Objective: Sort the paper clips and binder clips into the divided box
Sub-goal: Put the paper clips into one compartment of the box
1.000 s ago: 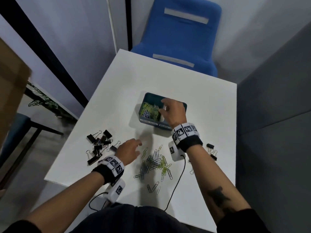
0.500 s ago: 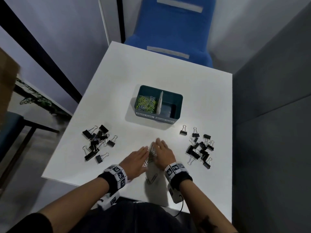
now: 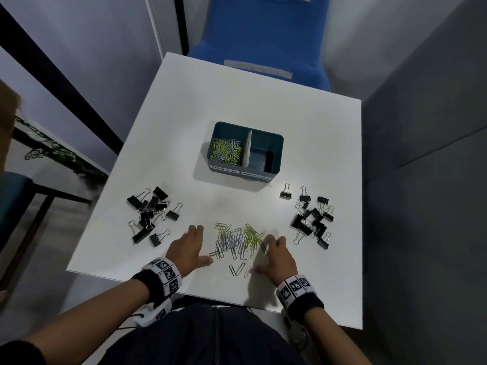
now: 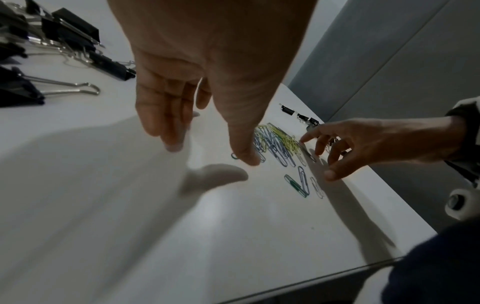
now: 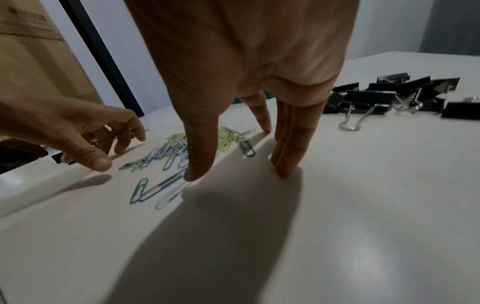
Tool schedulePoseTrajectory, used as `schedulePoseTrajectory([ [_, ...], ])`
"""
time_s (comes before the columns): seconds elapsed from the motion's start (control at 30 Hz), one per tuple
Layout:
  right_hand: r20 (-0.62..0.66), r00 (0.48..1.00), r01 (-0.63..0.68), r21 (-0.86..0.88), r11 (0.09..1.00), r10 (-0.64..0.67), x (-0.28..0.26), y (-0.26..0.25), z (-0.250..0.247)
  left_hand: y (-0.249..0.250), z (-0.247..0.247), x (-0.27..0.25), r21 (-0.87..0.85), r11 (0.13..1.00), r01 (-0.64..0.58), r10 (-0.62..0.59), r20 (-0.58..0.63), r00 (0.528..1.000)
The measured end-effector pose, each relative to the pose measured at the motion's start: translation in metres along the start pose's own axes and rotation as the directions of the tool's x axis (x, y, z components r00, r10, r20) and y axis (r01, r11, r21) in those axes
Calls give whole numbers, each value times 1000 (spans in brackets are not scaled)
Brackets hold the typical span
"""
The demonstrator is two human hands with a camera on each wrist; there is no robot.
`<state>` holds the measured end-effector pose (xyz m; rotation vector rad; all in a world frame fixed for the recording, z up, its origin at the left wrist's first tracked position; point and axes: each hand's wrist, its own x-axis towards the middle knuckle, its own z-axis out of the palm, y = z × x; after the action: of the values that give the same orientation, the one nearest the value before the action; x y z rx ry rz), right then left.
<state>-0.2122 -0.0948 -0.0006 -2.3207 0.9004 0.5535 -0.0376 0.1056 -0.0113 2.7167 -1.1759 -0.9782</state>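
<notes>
So the white worktop is the biggest thing here, with a blue chair tucked in at its far side. I'll place everything off the divided box, which sits about mid-worktop. It's teal with a pale divider: the left compartment has a heap of paper clips in the box, the right compartment looks bare, though its far corner is in shadow. White labels run along its near wall, too blurry for me to read properly.

Near-left of the box there's a left pile of binder clips, black with wire handles. Near-right of the box is the right pile of binder clips, same sort.

Straight toward the person from the box, between those two piles, is the loose paper clips scatter, yellow-green and blue-grey, a few strays closer to the worktop edge.

The left hand is on the left of that scatter, grip wide and holding nothing, fingers spread, thumb tip beside a clip. The right hand is on the right side, grip also wide and holding nothing, fingertips down on the worktop at the scatter's edge.
</notes>
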Motion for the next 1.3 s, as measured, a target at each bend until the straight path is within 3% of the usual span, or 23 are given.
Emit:
schedulePoseTrajectory([
  [0.13, 20, 1000, -2, -1, 1000, 2, 6, -17, 12, 9, 4, 5, -114, 991, -67, 76, 84, 994],
  [0.37, -42, 995, 90, 19, 996, -89, 18, -52, 15, 35, -2, 17, -278, 950, -143, 148, -1, 989],
  [0.5, -72, 993, 94, 18, 995, -93, 14, -39, 10, 33, -6, 13, -124, 986, -113, 106, -59, 993],
  [0.7, -6, 997, 79, -148, 986, -81, 23, -32, 11, 27, 12, 13, 32, 990, -135, 134, 20, 991],
  [0.9, -18, 979, 198, -147, 969, -203, 32, -48, 17, 45, -5, 26, -28, 986, -165, 164, -16, 986],
  [1.13, -97, 978, 175, -93, 980, -184, 37, -47, 18, 38, -4, 35, -68, 968, -241, 235, -93, 968],
  [1.3, -126, 975, 179, -29, 983, -182, 38, -40, 11, 31, -6, 39, -132, 964, -232, 215, -133, 967],
])
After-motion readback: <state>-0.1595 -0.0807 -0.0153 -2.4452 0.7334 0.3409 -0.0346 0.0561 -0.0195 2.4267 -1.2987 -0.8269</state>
